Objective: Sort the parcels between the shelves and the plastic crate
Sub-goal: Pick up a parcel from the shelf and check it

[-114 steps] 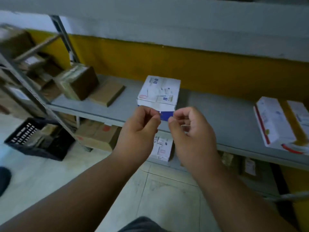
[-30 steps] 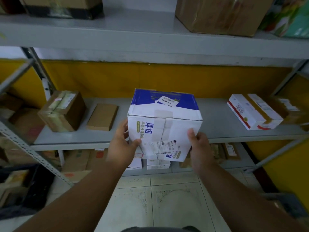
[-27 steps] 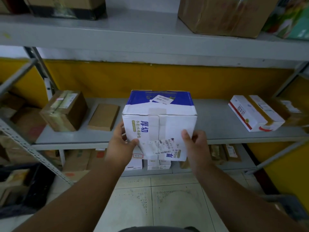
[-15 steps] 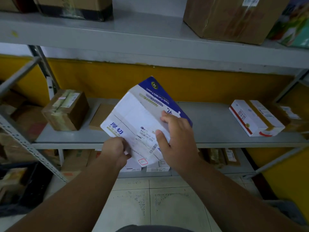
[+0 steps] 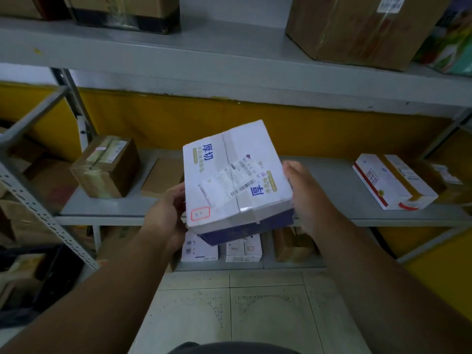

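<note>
You have the white-and-blue parcel (image 5: 236, 175) off the shelf and in the air, gripped between both hands. Your left hand (image 5: 167, 215) cups its lower left corner; your right hand (image 5: 304, 195) presses flat against its right side. The parcel is tilted, white labelled face up toward you, so the shipping label (image 5: 229, 181) reads plainly. My guess: you are checking that label before deciding where it goes.

Middle shelf (image 5: 332, 198), behind the parcel: a taped brown box (image 5: 107, 167) at left, a flat brown packet (image 5: 161, 177) just beside it, a red-and-white carton (image 5: 393, 181) well apart at right. Lower shelf: two small white boxes (image 5: 222, 247) and brown parcels. Top shelf: large cartons (image 5: 357, 29).

A dark crate (image 5: 51, 279) sits low at the left edge, partly hidden; contents too dim to tell.

Progress: early to middling, judging by how many parcels sit unsorted. This one is not yet placed; shelf or crate is undecided.
</note>
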Tool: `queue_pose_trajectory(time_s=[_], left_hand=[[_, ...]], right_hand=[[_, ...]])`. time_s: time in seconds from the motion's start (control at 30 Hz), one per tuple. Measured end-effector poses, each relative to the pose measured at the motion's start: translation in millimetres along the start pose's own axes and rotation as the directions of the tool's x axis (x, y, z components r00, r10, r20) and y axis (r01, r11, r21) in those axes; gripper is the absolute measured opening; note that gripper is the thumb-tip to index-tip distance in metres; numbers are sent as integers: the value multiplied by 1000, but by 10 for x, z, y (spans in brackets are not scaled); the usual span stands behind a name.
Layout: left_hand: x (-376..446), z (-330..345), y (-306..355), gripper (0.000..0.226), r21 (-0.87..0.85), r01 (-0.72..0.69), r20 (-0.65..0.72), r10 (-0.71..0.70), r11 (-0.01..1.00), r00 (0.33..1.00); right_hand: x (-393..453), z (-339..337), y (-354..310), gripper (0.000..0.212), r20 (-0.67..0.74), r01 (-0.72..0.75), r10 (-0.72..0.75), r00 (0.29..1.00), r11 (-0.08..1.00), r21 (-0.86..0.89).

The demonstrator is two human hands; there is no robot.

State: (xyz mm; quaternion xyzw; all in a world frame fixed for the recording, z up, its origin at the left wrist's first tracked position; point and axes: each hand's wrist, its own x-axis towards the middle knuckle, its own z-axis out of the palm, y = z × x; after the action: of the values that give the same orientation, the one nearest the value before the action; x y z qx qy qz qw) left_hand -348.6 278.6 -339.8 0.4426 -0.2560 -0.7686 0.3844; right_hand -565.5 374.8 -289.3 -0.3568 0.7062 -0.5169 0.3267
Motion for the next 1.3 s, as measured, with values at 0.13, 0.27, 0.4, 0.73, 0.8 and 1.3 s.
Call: queue_pose_trajectory(time_s=[0.13,0.27,0.4,0.73,0.8,1.3], left_hand=[[-113,47,9,25,-26,-22,71,24,999,997],[-117,-17,-56,32,78,-31,84,24,996,996],[-115,-42,-45,33,241,-36,115,8,970,993],[-22,126,132,38,706,6,0,-9,708,1000],[73,100,140,39,741,18,-8,-18,671,1000],[580,296,-208,50,646,34,81,-113,763,990]], right_hand=[[-16,-110,160,39,-28,-54,56,998,995,81],[-36,-122,277,50,-67,-169,177,982,980,104],[-76,-106,379,63,-53,-172,188,981,962,211],[93,-229,547,53,37,-354,353,935,917,185],[149,-220,554,51,46,-404,402,915,904,142],[469,-335,867,69,-28,-415,429,903,886,208]])
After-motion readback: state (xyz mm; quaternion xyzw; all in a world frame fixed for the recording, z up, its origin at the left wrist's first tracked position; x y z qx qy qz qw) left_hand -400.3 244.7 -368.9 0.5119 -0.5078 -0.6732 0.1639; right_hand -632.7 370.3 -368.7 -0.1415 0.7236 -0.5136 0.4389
